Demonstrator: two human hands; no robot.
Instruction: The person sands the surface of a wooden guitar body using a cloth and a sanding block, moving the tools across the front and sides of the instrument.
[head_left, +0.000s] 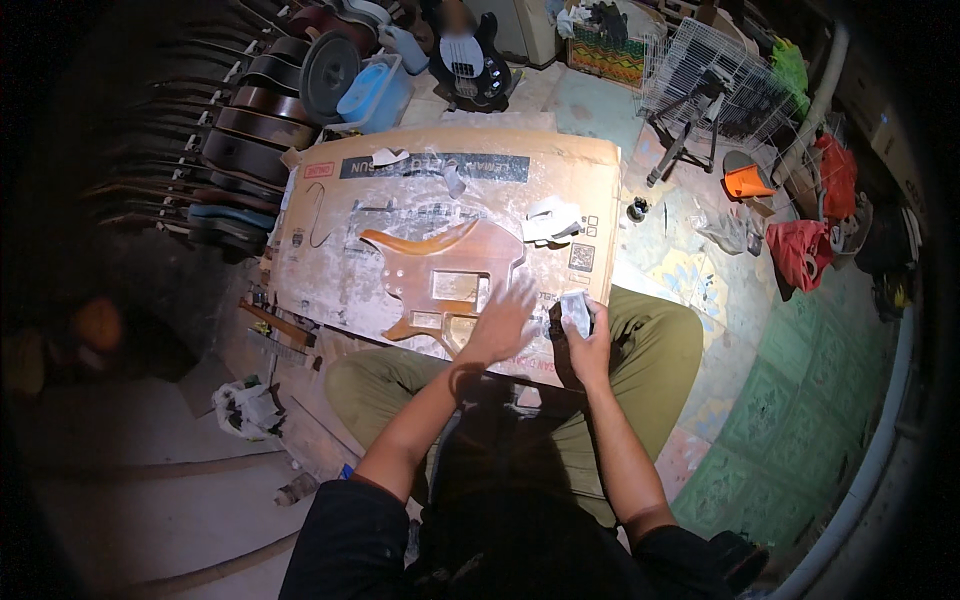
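Observation:
A brown wooden electric guitar body (pixel 450 258) with routed cavities lies on a dusty cardboard sheet (pixel 340 280) in front of me. My left hand (pixel 508 322) is spread flat at the body's near right edge, its fingers apart and slightly blurred. To its right, my right hand (pixel 590 348) grips a pale, folded piece that looks like sandpaper (pixel 575 308), thumb on top. The piece is held just off the guitar body, over the cardboard's right side. Whitish dust covers much of the cardboard around the body.
Folded white paper (pixel 552 220), a curled scrap (pixel 455 180) and another scrap (pixel 388 157) lie on the cardboard. Guitars (pixel 250 155) line the left, near a blue tub (pixel 375 95). Beyond stand a black bass (pixel 468 60), a small tripod (pixel 690 135) and a wire cage (pixel 715 75).

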